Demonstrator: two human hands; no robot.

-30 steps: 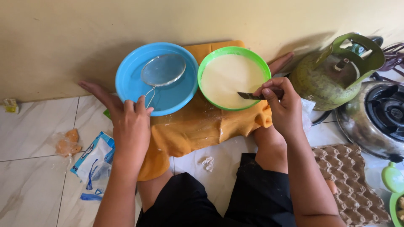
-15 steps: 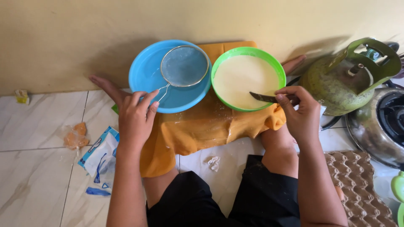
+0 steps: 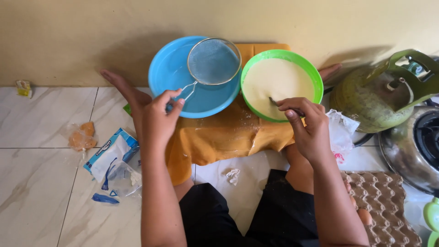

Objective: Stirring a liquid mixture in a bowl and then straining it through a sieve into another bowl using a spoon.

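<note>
Held in the left hand (image 3: 161, 114) by its handle — a wire sieve (image 3: 214, 61) over the blue bowl (image 3: 171, 73). Gripped by the right hand (image 3: 307, 128) — a spoon (image 3: 280, 103) dipped in pale batter filling the green bowl (image 3: 311, 73). Set on orange cloth (image 3: 219, 137), white tiled floor (image 3: 41, 183), beige wall behind.

head camera, steeply downward, close

On the floor tiles to your left lies a torn blue-and-white packet (image 3: 111, 151), flat and crumpled; just below it, a small blue scrap (image 3: 104, 198); left of it, a clear bag (image 3: 80, 136) holding something orange; a small yellow wrapper (image 3: 23, 87) by the wall.
</note>
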